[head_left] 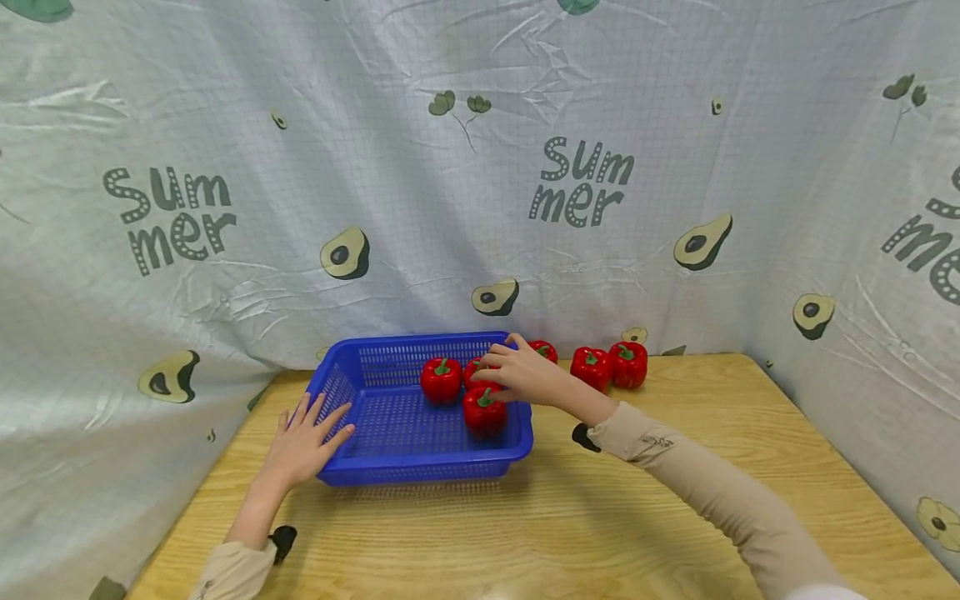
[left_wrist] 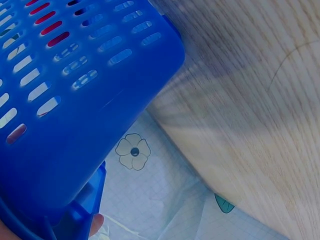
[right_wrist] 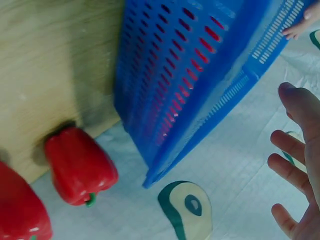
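A blue plastic basket (head_left: 420, 461) with slotted walls holds red bell peppers at its right end. One bell pepper (head_left: 441, 381) sits nearer the middle, another bell pepper (head_left: 485, 417) toward the front right, and a third is partly covered by the right hand. My right hand (head_left: 525, 372) hovers over the basket's right side with its fingers spread. In the right wrist view, nothing lies between those fingers (right_wrist: 295, 172). My left hand (head_left: 303, 442) rests on the left rim, fingers extended and apart. A fingertip (left_wrist: 96, 224) shows beside the rim in the left wrist view.
Beyond the basket's right wall, more bell peppers (head_left: 591, 367) stand toward the back of the wooden table (head_left: 675, 500); one is partly behind the right hand. A printed cloth (head_left: 420, 208) hangs close along the table's back and sides.
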